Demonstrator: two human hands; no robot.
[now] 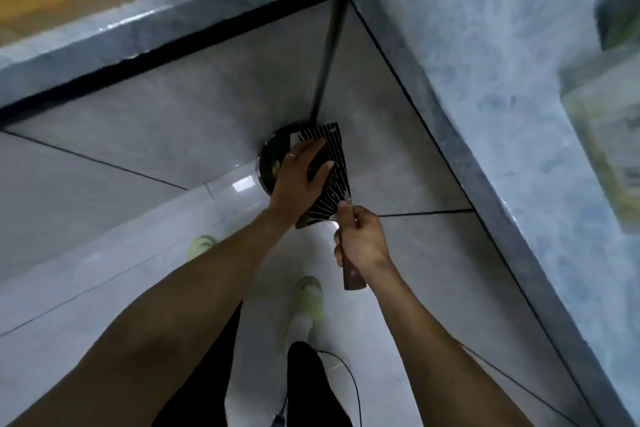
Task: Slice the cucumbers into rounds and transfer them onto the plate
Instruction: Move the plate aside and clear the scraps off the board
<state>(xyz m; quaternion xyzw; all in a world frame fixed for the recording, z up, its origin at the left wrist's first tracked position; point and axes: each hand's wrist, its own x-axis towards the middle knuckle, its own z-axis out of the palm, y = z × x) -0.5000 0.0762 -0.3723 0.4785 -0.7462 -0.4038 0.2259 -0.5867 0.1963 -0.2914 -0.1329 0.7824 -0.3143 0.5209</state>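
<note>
My right hand (360, 239) grips the brown handle (353, 279) of a cleaver. Its broad dark ribbed blade (327, 191) points away from me and is held over the floor. My left hand (301, 173) lies flat on the blade's face with straight fingers. Just beyond and below the blade sits a round dark vessel with a shiny rim (268, 163), partly covered by my left hand and the blade. A few pale greenish bits show inside it. No whole cucumber is in sight.
Grey marble counters run along the top (138, 28) and the right (519, 114), meeting in a corner. A dark pipe (329, 45) drops down that corner. Blurred green-yellow packages (609, 149) stand on the right counter. My feet in pale slippers (308, 298) and a black cable (349, 378) are below.
</note>
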